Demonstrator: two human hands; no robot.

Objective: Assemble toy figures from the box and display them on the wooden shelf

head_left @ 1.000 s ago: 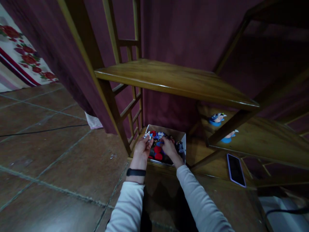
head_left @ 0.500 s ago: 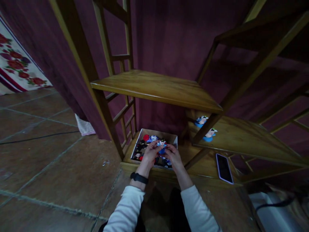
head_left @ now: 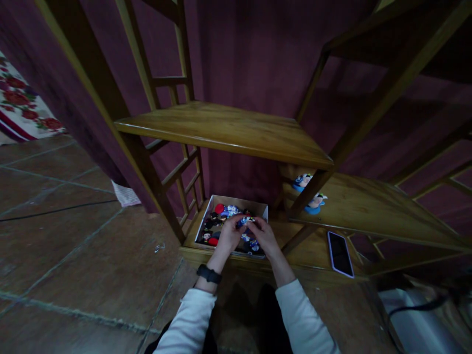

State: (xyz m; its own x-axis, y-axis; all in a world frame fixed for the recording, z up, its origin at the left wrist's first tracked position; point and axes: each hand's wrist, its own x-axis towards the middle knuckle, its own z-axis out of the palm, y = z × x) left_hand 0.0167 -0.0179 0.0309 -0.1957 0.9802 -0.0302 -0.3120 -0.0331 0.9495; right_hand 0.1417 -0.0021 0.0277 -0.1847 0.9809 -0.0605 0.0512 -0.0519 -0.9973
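Over a shallow box point(head_left: 201, 228) on the bottom shelf, both hands meet at a small blue-and-white figurine point(head_left: 246, 221). My left hand point(head_left: 230, 234) has its fingers closed on the figurine's left side. From the other side my right hand point(head_left: 264, 235) pinches it, and the fingers cover part of it. Inside the box lie several small painted figurines in red, black, blue and white, among them a red piece point(head_left: 219, 208) at the back and a black one with a pale face point(head_left: 207, 237) at the front left.
Two blue-based figurines point(head_left: 312, 208) stand on the right-hand shelf point(head_left: 368, 201), partly behind a slanting post. A phone point(head_left: 340, 253) with a light purple edge lies on the lower board. Above the box juts a wooden shelf point(head_left: 224, 129). A dark cable point(head_left: 55, 210) runs across the floor.
The figurine has tipped and sits lower and more hidden between my fingers. My view has shifted slightly, so shelf and box appear a little further left.
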